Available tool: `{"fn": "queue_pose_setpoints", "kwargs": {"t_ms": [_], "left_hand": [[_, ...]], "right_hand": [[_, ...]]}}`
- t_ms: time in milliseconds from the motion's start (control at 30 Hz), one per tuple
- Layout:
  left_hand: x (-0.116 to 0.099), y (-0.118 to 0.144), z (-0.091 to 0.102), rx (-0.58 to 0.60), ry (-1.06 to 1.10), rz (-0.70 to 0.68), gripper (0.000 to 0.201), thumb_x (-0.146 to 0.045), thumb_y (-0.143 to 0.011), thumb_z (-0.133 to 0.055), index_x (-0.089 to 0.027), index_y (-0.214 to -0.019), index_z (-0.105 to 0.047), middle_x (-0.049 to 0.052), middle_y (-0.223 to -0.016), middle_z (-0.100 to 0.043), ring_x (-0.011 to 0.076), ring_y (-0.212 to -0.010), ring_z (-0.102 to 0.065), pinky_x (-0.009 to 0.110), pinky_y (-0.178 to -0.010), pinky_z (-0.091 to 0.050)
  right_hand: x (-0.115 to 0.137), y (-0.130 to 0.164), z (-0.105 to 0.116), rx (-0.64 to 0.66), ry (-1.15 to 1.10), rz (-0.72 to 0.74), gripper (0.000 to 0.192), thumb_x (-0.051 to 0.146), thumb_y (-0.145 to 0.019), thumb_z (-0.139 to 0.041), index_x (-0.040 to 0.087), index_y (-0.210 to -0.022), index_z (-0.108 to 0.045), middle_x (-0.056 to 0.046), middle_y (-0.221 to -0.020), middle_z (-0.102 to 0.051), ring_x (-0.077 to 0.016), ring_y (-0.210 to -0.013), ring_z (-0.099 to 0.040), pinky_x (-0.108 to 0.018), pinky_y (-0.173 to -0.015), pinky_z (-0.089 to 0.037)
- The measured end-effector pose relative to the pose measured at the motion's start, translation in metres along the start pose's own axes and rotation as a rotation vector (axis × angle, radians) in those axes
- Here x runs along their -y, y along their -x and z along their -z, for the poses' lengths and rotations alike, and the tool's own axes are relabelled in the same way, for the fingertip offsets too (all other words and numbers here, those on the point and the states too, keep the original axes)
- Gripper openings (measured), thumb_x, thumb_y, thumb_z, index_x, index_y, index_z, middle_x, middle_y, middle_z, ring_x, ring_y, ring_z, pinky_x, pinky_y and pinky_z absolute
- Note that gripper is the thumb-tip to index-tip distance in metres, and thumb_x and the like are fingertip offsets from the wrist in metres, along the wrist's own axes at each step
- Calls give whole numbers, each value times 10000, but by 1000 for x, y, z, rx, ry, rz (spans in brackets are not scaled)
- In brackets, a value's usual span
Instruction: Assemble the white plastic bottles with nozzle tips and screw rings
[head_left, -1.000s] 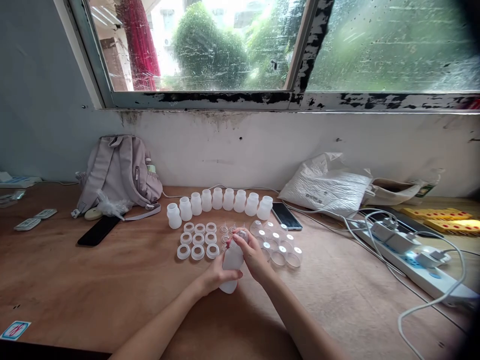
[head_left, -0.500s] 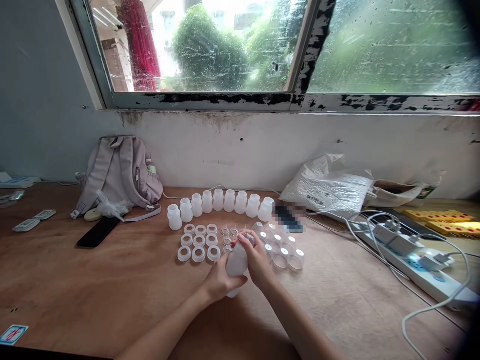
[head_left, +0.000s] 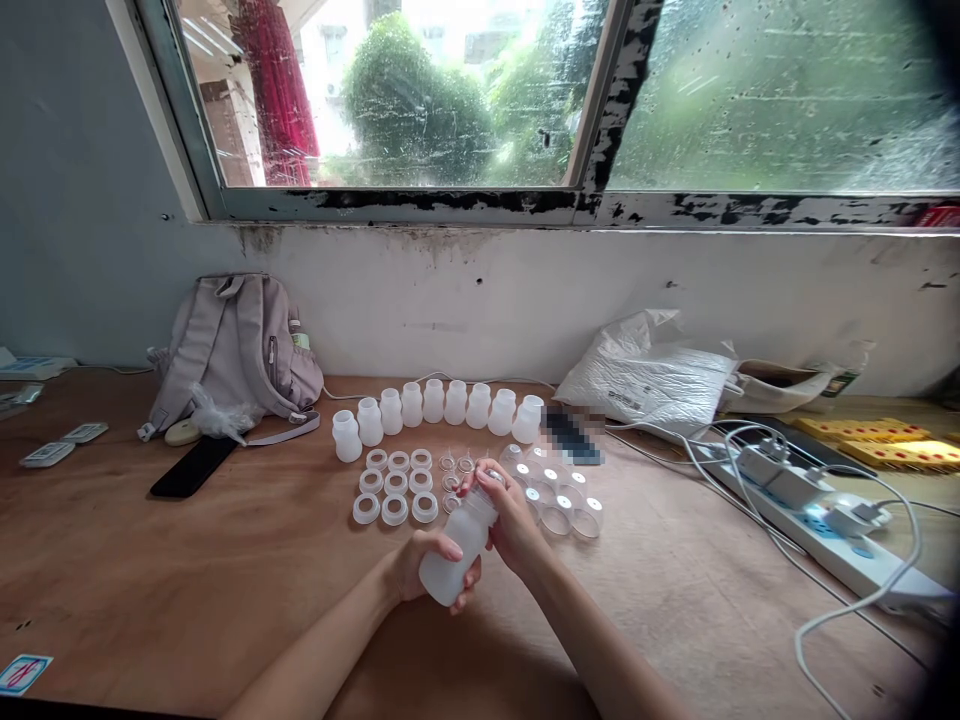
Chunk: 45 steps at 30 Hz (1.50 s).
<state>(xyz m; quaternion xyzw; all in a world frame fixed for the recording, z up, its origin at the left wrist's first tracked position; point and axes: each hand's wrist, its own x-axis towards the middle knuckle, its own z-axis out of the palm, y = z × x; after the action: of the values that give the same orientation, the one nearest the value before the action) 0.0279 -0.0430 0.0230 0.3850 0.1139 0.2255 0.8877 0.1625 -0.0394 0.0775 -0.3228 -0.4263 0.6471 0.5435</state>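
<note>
A frosted white baby bottle [head_left: 459, 552] is tilted between my two hands, its base toward me and to the left. My left hand [head_left: 429, 570] is wrapped round the lower body. My right hand [head_left: 510, 510] is closed round the neck end, where a ring collar [head_left: 487, 490] partly shows between the fingers. Just beyond my hands lie screw rings [head_left: 395, 482] in rows, small bottle teats [head_left: 448, 464] partly hidden behind my right hand, and clear dome caps [head_left: 556, 518] to the right. An arc of open frosted bottles [head_left: 433, 402] stands behind them.
A backpack [head_left: 240, 345] and a black phone [head_left: 193, 466] lie to the left. At the back right are a silver plastic parcel [head_left: 645, 370] and a pixelated dark object [head_left: 571, 437]. A power strip [head_left: 847, 550] with loose white cables runs along the right side.
The bottle has turned from near upright to a slant, its base swinging down and left. My left hand has shifted left and lower on the body; my right hand stays at the neck.
</note>
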Motion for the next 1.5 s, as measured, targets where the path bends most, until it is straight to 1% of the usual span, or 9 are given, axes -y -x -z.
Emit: {"fn": "queue_pose_setpoints", "kwargs": {"t_ms": [167, 433, 600, 733, 967, 1100, 1233, 1367, 1500], "left_hand": [[-1, -1, 0, -9, -67, -4, 374, -238, -608, -459, -113, -959, -492, 7, -606, -508, 131, -463, -514, 240, -401, -394], [4, -13, -4, -462, -658, -276, 342, -174, -561, -649, -144, -864, -493, -6, -688, -520, 103, -572, -488, 219, -503, -362], [2, -5, -1, -188, -332, -59, 324, -278, -599, -548, -134, -883, -487, -1, -607, -515, 119, -460, -499, 231, -414, -366], [1, 6, -2, 20, -136, 84, 422, -254, -563, -492, -122, -964, -491, 8, -583, -505, 141, -443, -514, 229, -375, -366], [2, 1, -1, -243, -133, -96, 422, -259, -656, -504, -146, -1059, -448, 13, -672, -512, 129, -526, -531, 239, -449, -409], [2, 1, 0, -311, -126, -146, 412, -261, -689, -500, -153, -1080, -431, 14, -701, -507, 126, -558, -530, 239, -471, -411], [2, 2, -1, -325, -139, -173, 413, -257, -687, -510, -149, -1078, -435, 18, -720, -515, 127, -554, -528, 246, -466, -415], [2, 2, -3, -350, -160, -161, 415, -259, -680, -527, -156, -1073, -441, 18, -731, -527, 129, -556, -533, 253, -471, -420], [1, 2, -5, -363, -176, -166, 422, -271, -669, -546, -153, -1062, -451, 16, -726, -534, 126, -557, -533, 247, -471, -417]], "right_hand": [[-2, -1, 2, -23, 4, 27, 201, 383, -710, -570, 222, -754, -457, 28, -662, -543, -106, -487, -494, -134, -223, -229], [-11, -8, 6, -201, 130, 159, 219, 351, -671, -629, 208, -714, -470, 29, -597, -550, -132, -573, -534, -220, -507, -413], [-9, -10, 10, -158, -10, 119, 186, 337, -692, -592, 209, -699, -457, 27, -630, -526, -136, -587, -529, -226, -495, -415], [5, -15, 25, -189, -111, 250, 106, 285, -710, -564, 218, -706, -481, 40, -658, -517, -122, -626, -539, -263, -653, -446], [18, -16, 51, -308, 226, 428, 229, 339, -746, -533, 249, -950, -481, -18, -929, -588, -177, -907, -540, -331, -823, -393], [32, -12, 86, -383, 668, 521, 271, 387, -738, -541, 235, -962, -524, -62, -1077, -539, -206, -1002, -494, -355, -834, -390], [49, -9, 143, -645, 1152, 528, 403, 466, -684, -548, 229, -1008, -570, -92, -1015, -550, -242, -906, -523, -390, -774, -413], [45, -6, 195, -705, 1175, 305, 446, 478, -648, -532, 194, -992, -542, -102, -896, -611, -258, -859, -570, -385, -737, -440], [29, -4, 218, -691, 1126, 192, 395, 472, -597, -551, 189, -869, -515, -88, -806, -632, -258, -827, -600, -362, -706, -454]]}}
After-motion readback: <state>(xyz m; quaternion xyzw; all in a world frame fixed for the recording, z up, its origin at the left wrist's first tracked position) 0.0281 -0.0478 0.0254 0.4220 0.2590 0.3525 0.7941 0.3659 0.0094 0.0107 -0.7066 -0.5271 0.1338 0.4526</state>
